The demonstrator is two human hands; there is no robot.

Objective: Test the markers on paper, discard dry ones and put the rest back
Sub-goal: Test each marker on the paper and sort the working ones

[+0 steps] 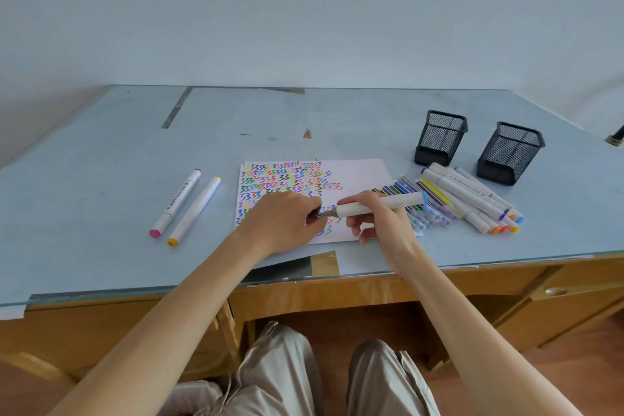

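I am looking down at a desk (101, 199) topped with pale blue-grey sheeting under a glass plate; the sheeting is showing seams and a few torn patches, and the wooden front with a drawer pull is showing below the near edge. A plain pale wall is rising behind it, and a reddish wood floor is lying underneath.

Taking the paper (358, 176) as my landmark: well to its left, two white markers are lying side by side on the desk, the pink-capped marker (175, 202) and the yellow-capped marker (195, 210), both angled toward the near left.

The paper is sitting near the middle of the desk, most of it filled with rows of coloured zigzags. Over its near part, my left hand (282, 223) is curling its fingers round something small and dark at the marker's tip; I cannot tell what. My right hand (378, 219) is gripping the blue-capped marker (374, 207), which is lying nearly level above the paper, its grey nib end pointing left.

Just beside the paper's right edge, a pile of markers (466, 203) is spreading across the desk. Beyond that pile, two black mesh cups (440, 137) are standing upright, apart from each other.
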